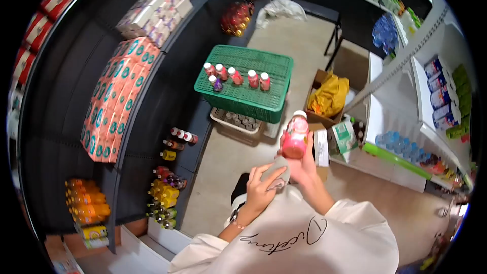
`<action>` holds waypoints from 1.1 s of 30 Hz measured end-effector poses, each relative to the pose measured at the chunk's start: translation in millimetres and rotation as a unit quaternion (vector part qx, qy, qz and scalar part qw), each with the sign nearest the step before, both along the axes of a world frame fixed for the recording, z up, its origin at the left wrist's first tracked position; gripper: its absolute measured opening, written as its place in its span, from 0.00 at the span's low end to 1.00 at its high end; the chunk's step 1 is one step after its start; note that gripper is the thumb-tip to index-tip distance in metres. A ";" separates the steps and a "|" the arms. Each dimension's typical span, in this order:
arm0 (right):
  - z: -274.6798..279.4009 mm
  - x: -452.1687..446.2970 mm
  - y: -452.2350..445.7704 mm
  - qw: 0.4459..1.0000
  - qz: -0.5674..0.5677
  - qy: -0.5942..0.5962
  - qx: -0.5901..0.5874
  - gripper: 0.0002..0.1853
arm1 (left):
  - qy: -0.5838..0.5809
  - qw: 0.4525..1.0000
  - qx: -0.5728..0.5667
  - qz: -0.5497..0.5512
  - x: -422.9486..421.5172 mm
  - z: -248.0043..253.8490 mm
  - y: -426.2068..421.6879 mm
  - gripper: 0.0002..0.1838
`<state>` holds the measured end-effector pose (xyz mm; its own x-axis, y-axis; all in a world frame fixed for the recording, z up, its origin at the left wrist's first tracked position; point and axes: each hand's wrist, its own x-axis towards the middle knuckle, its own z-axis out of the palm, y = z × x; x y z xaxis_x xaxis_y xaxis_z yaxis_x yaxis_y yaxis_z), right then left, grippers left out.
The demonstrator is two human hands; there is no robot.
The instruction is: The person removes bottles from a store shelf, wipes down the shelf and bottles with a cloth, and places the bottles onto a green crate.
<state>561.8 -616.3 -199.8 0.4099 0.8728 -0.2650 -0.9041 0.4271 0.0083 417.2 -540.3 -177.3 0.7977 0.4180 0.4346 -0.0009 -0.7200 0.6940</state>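
In my right hand (305,168) is a pink drink bottle (296,138) with a white cap, held tilted in front of my chest with the cap pointing away from me. My left hand (257,194) grips a grey cloth (278,168) just below the bottle's base. Whether the cloth touches the bottle I cannot tell. Beyond my hands, several small pink bottles (235,76) with white caps and one purple bottle (217,85) stand on the flat top of a green plastic crate (242,100).
Under the green crate is a pale basket (219,117) containing several bottles. Dark shelving (139,122) with boxes and drinks runs along the left. On the right are a cardboard box (315,82) with a yellow bag (331,95) and white shelves (373,132). A white plastic sheet (280,11) lies at the back.
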 end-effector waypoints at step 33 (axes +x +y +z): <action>-223.7 138.0 316.7 0.576 -0.079 -0.502 -0.640 0.34 | 0.220 0.505 -0.831 0.081 167.9 -171.5 456.5 0.32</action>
